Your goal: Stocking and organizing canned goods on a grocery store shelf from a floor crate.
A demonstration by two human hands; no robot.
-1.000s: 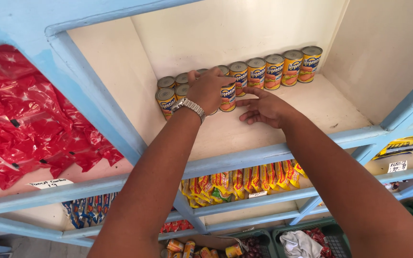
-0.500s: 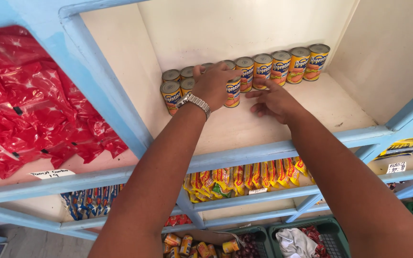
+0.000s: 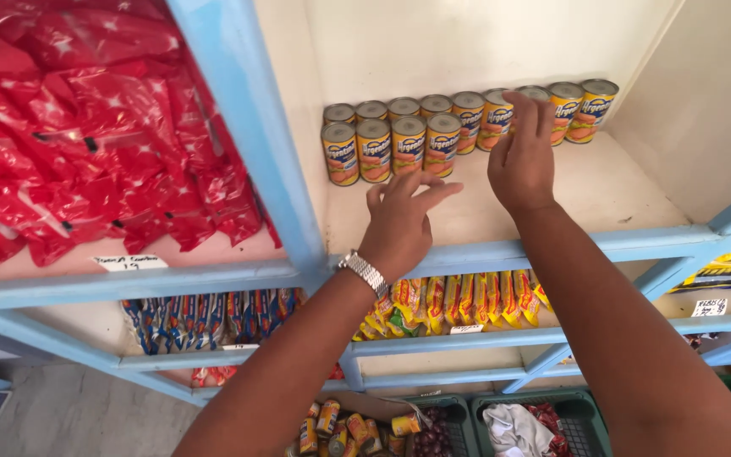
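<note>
On the cream-coloured upper shelf (image 3: 602, 182), framed by light blue rails, two rows of yellow-labelled tins (image 3: 399, 140) stand upright. Back row runs along the rear wall toward the right corner; a short front row of four sits just ahead of it at the left end, tins touching side by side.

Left hand (image 3: 401, 222), fingers spread and holding nothing, hovers just in front of the front row, near the shelf's blue front rail (image 3: 619, 245). No contact with a tin that I can see. Metal-link wristwatch (image 3: 364, 272) on that wrist.

Right hand (image 3: 522, 156) is raised further in, fingers straight and together, nothing gripped. Fingertips overlap the back row about its right-middle and hide part of a tin there; whether they touch it cannot be told. The two hands are apart, right one deeper in the shelf.

Around: blue upright post (image 3: 251, 144) divides this bay from the left one, which is stuffed with red foil packets (image 3: 86, 144); a handwritten price tag (image 3: 129, 262) on its ledge. Shelf below holds yellow and orange sachets (image 3: 467, 300) standing in a row, darker blue packets (image 3: 205, 317) to the left. Lowest down, green plastic crates (image 3: 585, 415), one with a white cloth (image 3: 513, 427), and a heap of small tins (image 3: 340, 427) beside them. Both forearms cross in front of the lower shelves and block part of them.
</note>
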